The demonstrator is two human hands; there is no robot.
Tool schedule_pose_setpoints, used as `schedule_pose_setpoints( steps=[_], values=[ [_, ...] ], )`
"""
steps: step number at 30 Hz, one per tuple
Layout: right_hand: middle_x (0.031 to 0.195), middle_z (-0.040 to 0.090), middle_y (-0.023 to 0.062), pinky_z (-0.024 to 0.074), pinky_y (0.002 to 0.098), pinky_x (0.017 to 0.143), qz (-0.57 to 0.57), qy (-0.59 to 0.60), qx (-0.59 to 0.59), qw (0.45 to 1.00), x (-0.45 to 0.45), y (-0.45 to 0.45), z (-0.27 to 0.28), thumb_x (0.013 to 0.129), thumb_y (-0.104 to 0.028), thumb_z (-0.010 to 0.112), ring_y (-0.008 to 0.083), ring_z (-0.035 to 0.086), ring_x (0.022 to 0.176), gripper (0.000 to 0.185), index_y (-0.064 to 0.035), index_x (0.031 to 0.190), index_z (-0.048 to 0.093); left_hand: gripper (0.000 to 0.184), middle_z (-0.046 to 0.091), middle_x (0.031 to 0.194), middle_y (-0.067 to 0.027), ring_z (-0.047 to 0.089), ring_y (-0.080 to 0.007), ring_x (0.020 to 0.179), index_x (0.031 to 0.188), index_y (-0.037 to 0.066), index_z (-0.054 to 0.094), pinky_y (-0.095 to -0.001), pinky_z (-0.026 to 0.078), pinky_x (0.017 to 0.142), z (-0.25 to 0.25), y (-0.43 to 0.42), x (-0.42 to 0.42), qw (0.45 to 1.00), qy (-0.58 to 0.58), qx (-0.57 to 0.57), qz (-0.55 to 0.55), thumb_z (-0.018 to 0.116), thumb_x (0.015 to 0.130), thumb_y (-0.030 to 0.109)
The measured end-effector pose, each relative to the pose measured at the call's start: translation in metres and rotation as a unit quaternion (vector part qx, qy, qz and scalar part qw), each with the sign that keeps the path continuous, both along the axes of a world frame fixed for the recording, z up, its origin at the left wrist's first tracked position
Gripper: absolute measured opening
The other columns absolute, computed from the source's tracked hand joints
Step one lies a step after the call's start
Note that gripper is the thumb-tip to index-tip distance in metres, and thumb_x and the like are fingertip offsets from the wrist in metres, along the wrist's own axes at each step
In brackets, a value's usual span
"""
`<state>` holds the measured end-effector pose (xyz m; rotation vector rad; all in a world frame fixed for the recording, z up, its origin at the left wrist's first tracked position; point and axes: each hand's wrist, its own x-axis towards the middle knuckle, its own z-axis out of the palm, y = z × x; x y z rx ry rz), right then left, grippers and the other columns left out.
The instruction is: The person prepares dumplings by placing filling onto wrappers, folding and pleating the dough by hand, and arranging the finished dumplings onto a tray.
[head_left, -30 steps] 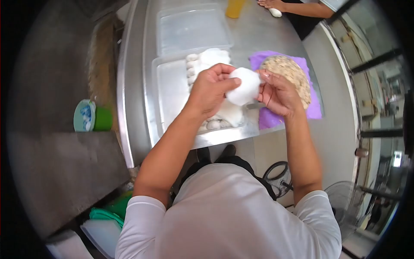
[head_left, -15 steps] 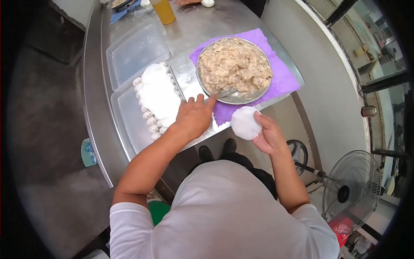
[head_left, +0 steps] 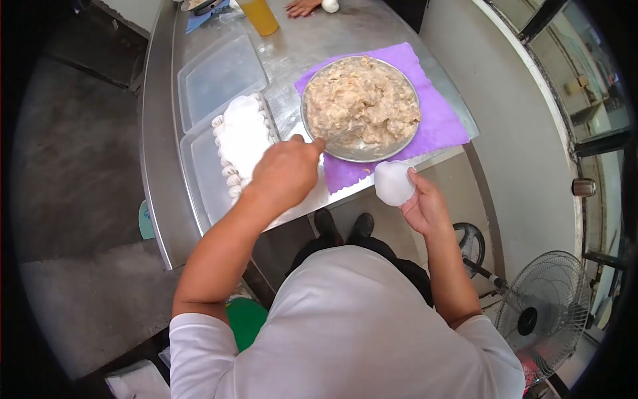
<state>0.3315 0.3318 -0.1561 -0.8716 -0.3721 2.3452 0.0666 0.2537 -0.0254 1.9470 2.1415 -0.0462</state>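
Note:
My left hand [head_left: 288, 171] is closed round the handle of a metal spreader [head_left: 342, 135], whose flat blade dips into the near-left side of a pale, chunky filling [head_left: 362, 93]. That filling is heaped in a round metal pan [head_left: 362, 158]. Between the thumb and fingers of my right hand [head_left: 425, 203] is a thin, round white dough wrapper [head_left: 395, 183], held off the table's front edge near the pan. Left of my left hand lies a smooth white mass [head_left: 244, 136], edged by a row of small pleated dumplings [head_left: 226, 158].
Beneath the pan is a purple cloth [head_left: 442, 120] on the steel table [head_left: 292, 53]. Clear plastic trays [head_left: 222, 76] lie at the left. A bottle of yellow liquid [head_left: 259, 18] and another person's hand [head_left: 302, 8] are at the far end. A fan [head_left: 541, 319] stands at the right.
The camera view has shifted slightly. My left hand has turned with the spreader, its blade now lower in the filling. My right hand still holds the wrapper, which has tilted and curled a little.

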Motion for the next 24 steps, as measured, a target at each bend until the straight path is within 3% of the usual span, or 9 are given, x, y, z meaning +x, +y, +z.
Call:
schedule_pose_setpoints(
  steps=[2,5,6,9,13,21,24],
  values=[
    [0.128,0.065,0.0188,0.0517,0.0458,0.103,0.007,0.010,0.017,1.000,0.001,-0.002,-0.002,0.105,-0.024,0.053,0.0290,0.065,0.118,0.042,0.0078,0.132,0.053,0.052,0.067,0.092,-0.0263,0.067,-0.0415,0.090,0.134,0.000,0.060,-0.0497,0.054,0.081,0.013,0.000,0.000,0.999,-0.028,-0.004,0.037,0.051,0.083,-0.003],
    [0.128,0.065,0.0183,0.0516,0.0465,0.103,-0.003,0.023,0.003,1.000,-0.003,0.000,0.004,0.106,-0.024,0.053,0.0290,0.065,0.118,0.042,0.0077,0.133,0.053,0.052,0.067,0.095,-0.0270,0.067,-0.0419,0.093,0.131,0.000,0.063,-0.0494,0.053,0.084,-0.024,0.003,0.015,0.999,0.000,-0.025,0.026,0.050,0.081,-0.004],
    [0.128,0.065,0.0183,0.0516,0.0465,0.103,-0.005,0.022,0.008,1.000,-0.005,0.000,0.005,0.106,-0.024,0.053,0.0290,0.065,0.118,0.042,0.0077,0.133,0.053,0.050,0.068,0.096,-0.0271,0.067,-0.0419,0.094,0.128,0.000,0.065,-0.0498,0.052,0.084,-0.013,0.000,0.022,0.999,-0.010,-0.028,0.034,0.049,0.081,-0.004],
    [0.128,0.065,0.0184,0.0516,0.0470,0.102,-0.006,0.014,0.018,1.000,-0.004,-0.003,0.002,0.106,-0.025,0.053,0.0291,0.065,0.117,0.042,0.0077,0.133,0.052,0.049,0.068,0.095,-0.0265,0.067,-0.0409,0.093,0.128,0.000,0.066,-0.0502,0.053,0.084,-0.002,-0.003,-0.002,0.998,-0.065,-0.006,0.008,0.049,0.082,-0.004],
    [0.126,0.066,0.0189,0.0518,0.0470,0.102,-0.009,-0.002,0.014,1.000,-0.006,0.000,0.002,0.106,-0.024,0.053,0.0298,0.066,0.117,0.041,0.0079,0.132,0.053,0.050,0.068,0.091,-0.0247,0.067,-0.0398,0.091,0.128,0.001,0.066,-0.0508,0.052,0.084,-0.013,-0.005,0.003,0.999,-0.041,-0.029,0.001,0.051,0.080,-0.003],
    [0.124,0.066,0.0199,0.0525,0.0477,0.101,-0.012,0.009,0.021,1.000,-0.015,0.002,0.004,0.105,-0.021,0.053,0.0313,0.067,0.114,0.039,0.0090,0.129,0.054,0.055,0.066,0.086,-0.0216,0.066,-0.0376,0.089,0.129,0.011,0.069,-0.0486,0.052,0.080,-0.011,-0.008,-0.004,0.999,-0.048,-0.008,-0.019,0.053,0.079,-0.003],
    [0.123,0.067,0.0196,0.0527,0.0474,0.100,-0.016,0.008,0.021,1.000,-0.017,0.004,0.009,0.105,-0.021,0.053,0.0310,0.067,0.113,0.038,0.0089,0.129,0.055,0.056,0.068,0.091,-0.0213,0.067,-0.0371,0.089,0.130,0.012,0.068,-0.0479,0.053,0.080,-0.009,-0.002,-0.010,0.997,-0.053,-0.034,-0.040,0.052,0.079,-0.004]
  ],
)
